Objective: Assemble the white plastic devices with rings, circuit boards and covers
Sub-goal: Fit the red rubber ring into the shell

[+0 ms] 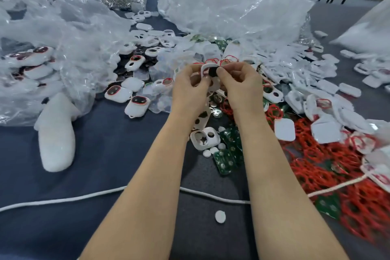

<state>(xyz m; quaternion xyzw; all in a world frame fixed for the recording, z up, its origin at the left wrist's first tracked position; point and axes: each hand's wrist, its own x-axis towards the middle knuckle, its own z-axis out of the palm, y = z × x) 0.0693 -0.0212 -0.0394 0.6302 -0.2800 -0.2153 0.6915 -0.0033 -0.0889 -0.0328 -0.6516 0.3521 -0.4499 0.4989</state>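
both hands are meeting up over the middle of the mess. the left hand (191, 86) is pinching a white shell (206, 69) by its side, and the right hand (240, 84) is pinching a small black round piece (214, 72) against the shell's top end. the shell is standing tilted, rounded end pointing away from the person and long axis running roughly near-to-far. the fingers are hiding most of it, so i can't tell which face is up.

open room is mostly sitting near and left on the dark blue table cloth (109, 154), with just a white cord (63, 199) and a lone white disc (220, 216) lying across it. the right side is getting crowded by a pile of red rings (316, 154), with green circuit boards (229, 150) and white covers (283, 132) right beside it. an open shell (205, 137) is lying just under the wrists.

the clear plastic bag (63, 34) on the left is holding finished devices (40, 53) with red-rimmed windows, and a few more are spilling out (137, 103) beside it. a second bag (232, 6) is slumping behind the hands, contents unclear.
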